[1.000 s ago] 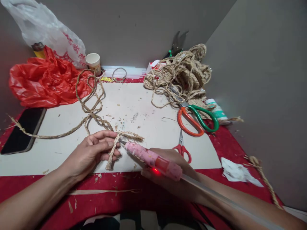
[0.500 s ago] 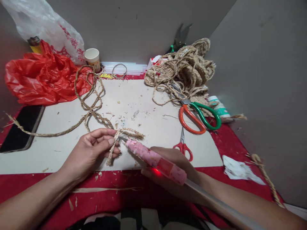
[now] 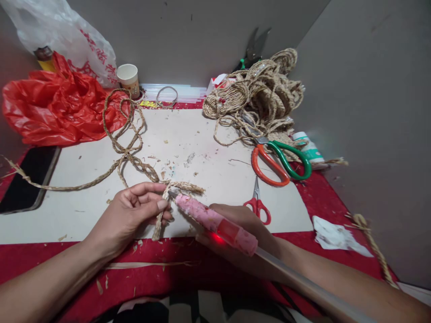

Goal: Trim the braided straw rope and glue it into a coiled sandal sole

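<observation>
Between thumb and fingers, my left hand (image 3: 134,211) pinches a short piece of braided straw cord (image 3: 157,228), bent over near its top. My right hand (image 3: 235,233) is wrapped round a pink glue gun (image 3: 198,213) with a red light glowing beneath it and a glue stick (image 3: 296,273) running out of its back. The gun's metal nozzle touches or nearly touches the cord beside my left fingertips; the exact contact is too small to tell. Behind my left hand, a long braided cord (image 3: 87,185) lies in loops.
Red-handled small scissors (image 3: 258,211) lie right of my right hand. Large shears (image 3: 269,172) with orange and green handles rest before a pile of woven straw soles (image 3: 259,94). A phone (image 3: 27,188), red plastic bag (image 3: 67,107) and paper cup (image 3: 128,81) stand left.
The short cord piece has shifted slightly, its lower end now nearer the front edge. The glue gun has moved a little to the left. My head view has shifted slightly.
</observation>
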The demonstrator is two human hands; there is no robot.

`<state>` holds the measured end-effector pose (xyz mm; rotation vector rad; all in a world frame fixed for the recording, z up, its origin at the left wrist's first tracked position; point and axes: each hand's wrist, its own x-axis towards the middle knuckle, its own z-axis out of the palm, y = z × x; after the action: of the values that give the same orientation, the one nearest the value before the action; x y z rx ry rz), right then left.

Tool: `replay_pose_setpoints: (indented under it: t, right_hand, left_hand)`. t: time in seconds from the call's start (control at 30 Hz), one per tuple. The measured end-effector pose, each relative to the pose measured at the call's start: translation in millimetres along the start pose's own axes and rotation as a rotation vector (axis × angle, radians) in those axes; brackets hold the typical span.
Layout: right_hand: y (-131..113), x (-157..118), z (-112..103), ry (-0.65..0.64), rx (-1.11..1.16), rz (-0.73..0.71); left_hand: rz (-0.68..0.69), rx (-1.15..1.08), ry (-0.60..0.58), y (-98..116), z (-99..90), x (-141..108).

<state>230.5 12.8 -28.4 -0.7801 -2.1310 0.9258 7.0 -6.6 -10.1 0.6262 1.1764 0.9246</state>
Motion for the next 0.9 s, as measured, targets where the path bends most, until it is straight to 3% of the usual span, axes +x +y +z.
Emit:
replay_pose_setpoints:
  t: [0.37, 0.9]
  right_hand:
    - [-3.0, -1.0, -3.0, -0.07, -0.02, 0.053]
    - [-3.1, -1.4, -3.0, -0.014, -0.01, 0.048]
  left_hand:
    - [-0.025, 0.066, 0.071, 2.1, 1.0, -0.6]
    - [-0.037, 0.07, 0.064, 4.5, 1.1, -0.7]
